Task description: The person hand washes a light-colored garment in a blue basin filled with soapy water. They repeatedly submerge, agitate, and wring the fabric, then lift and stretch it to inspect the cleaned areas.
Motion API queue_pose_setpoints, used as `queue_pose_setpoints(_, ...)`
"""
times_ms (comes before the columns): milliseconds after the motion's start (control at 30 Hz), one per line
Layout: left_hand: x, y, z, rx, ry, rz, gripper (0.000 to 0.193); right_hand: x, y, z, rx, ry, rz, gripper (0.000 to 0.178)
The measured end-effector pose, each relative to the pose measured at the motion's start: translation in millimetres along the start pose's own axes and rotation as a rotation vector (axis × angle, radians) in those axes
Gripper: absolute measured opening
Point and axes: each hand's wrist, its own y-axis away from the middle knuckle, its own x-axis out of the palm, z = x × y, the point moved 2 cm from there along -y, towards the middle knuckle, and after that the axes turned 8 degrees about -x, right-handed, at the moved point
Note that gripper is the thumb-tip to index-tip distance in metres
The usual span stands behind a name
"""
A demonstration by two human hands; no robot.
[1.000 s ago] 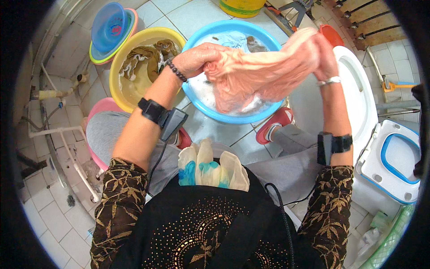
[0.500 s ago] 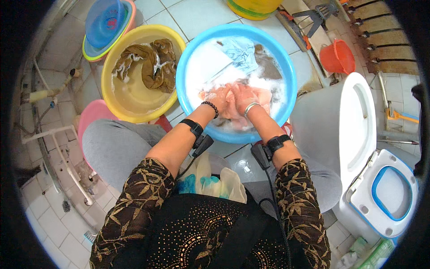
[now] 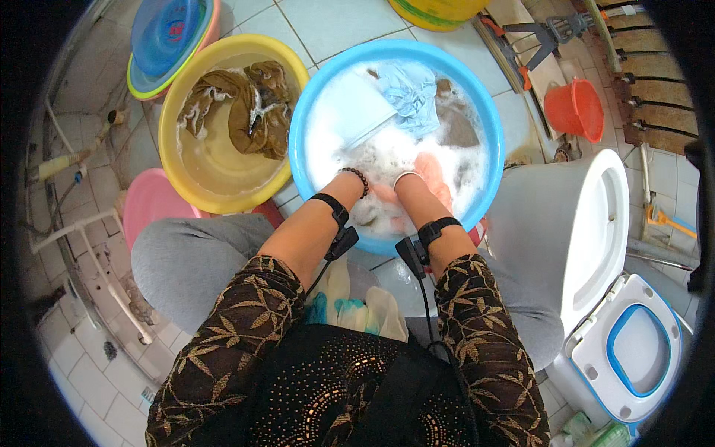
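Observation:
Both my hands reach down into soapy water in a light blue basin [image 3: 493, 141]. My left hand [image 3: 354, 183], with a dark beaded bracelet at its wrist, is sunk in white foam, its fingers hidden. Close beside it, my right hand [image 3: 406, 181], wearing a silvery bangle, also goes under, fingers out of sight. Next to the right hand, a pink cloth [image 3: 434, 179] shows partly above the suds. Farther back lie a crumpled light blue cloth [image 3: 411, 99], a smooth pale blue flat piece [image 3: 350, 112] and a greyish-brown cloth [image 3: 457, 123].
A yellow basin [image 3: 173, 160] at left holds water and a brown garment [image 3: 240, 123]. Stacked basins [image 3: 167, 41] stand behind it; a pink basin [image 3: 153, 201] is nearer. On the right are a red bucket [image 3: 575, 110], a white toilet [image 3: 588, 223] and a white-and-blue seat [image 3: 633, 346].
Both hands have gone from pressing on the pink cloth at the surface to under the foam. The pink cloth has sunk and bunched toward the right. The view has shifted slightly.

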Motion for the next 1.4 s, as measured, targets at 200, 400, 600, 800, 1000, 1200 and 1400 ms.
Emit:
queue_pose_setpoints(200, -48, 27, -1, -0.037, 0.213, -0.181, 0.029, -24, 2, -9, 0.05, -0.188, -0.51, 0.036)
queue_pose_setpoints(400, -85, 83, 1, -0.045, 0.537, -0.42, 0.028, -97, 102, -41, -0.128, -1.153, -0.709, 0.02)
queue_pose_setpoints(600, -71, 85, 2, 0.103, 1.172, -0.679, 0.033, -116, 149, -52, -0.213, -1.674, -0.811, 0.021)
queue_pose_setpoints(800, -34, 101, -32, -0.175, 0.551, -0.629, 0.028, -65, 95, -3, -0.025, -0.562, -0.633, 0.038)
queue_pose_setpoints(1000, -11, 66, -36, -0.18, 0.116, -0.185, 0.044, -41, 69, 22, -0.097, 0.07, 0.019, 0.038)
queue_pose_setpoints(1200, -16, 18, -19, -0.016, -0.056, 0.198, 0.035, -31, 29, 14, -0.022, -0.042, 0.154, 0.037)
queue_pose_setpoints(1400, -37, 46, -19, -0.046, 0.181, -0.138, 0.033, -38, 32, -6, 0.138, -0.506, -0.27, 0.037)
